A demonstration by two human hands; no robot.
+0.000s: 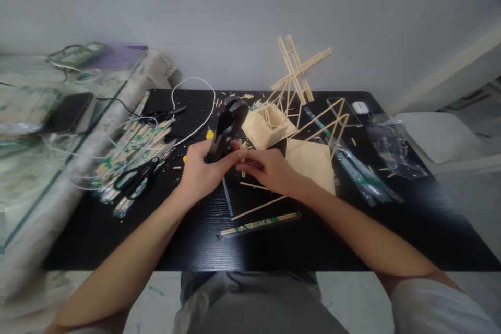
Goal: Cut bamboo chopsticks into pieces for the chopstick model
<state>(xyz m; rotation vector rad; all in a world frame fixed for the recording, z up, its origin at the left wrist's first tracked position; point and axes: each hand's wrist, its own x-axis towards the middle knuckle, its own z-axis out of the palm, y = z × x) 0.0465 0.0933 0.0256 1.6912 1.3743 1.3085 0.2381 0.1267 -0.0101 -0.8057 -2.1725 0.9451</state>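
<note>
Black handheld tool (225, 133), one, held up and tilted in your left hand (204, 168), the fingers wrapped about its lower part. Your right hand (268, 167), its fingertips drawn together, meets the left thumb just below the tool; a short pale stick (243, 171) shows there, though you cannot tell whether it is pinched. Beneath, on the black table (164, 250): one bluish stick (227, 198), its lower end by a thin wooden stick (258, 207); nearer you, one pair of chopsticks (260, 224) in a printed clear sleeve. Beyond your hands: one many-sided wooden box (270, 139) on a flat base, with a cross of sticks (300, 72) rising behind it. Beside your right wrist: one pale wooden board (313, 162), with an angular stick frame (340, 138) at its far right. Farther right: empty-looking green-tinted sleeves (354, 172), a crumpled clear bag (391, 146), a small white case (360, 108). At left: black-handled scissors (138, 177) lying on heaped wrapped chopsticks (135, 146), and a looped white cable (214, 99).
</note>
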